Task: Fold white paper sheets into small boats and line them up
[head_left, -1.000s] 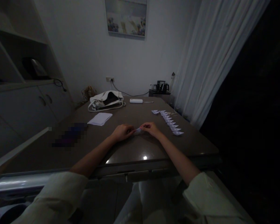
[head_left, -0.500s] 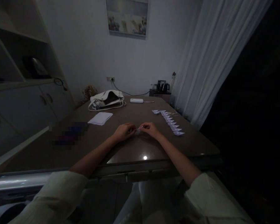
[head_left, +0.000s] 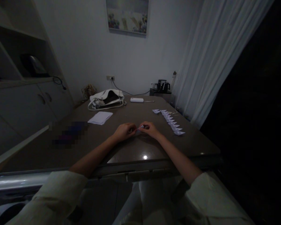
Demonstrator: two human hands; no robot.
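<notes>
Between my hands, just above the brown tabletop, is a small piece of folded white paper. My left hand pinches its left side, fingers curled. On its right side, the thumb and fingertips of my right hand are closed on it. Most of the paper is hidden by the fingers, so its shape is hard to make out. To the right lies a row of folded paper boats, several of them lined up. A stack of white paper sheets rests to the left.
A white handbag stands at the back left of the table. Behind my hands lies a white power strip. Small pale bits lie by the boats. A blurred dark patch covers something at the left.
My fingers have shifted slightly on the paper, and the right hand is tilted a little differently. The whole view has moved slightly. Everything else on the table lies as before.
</notes>
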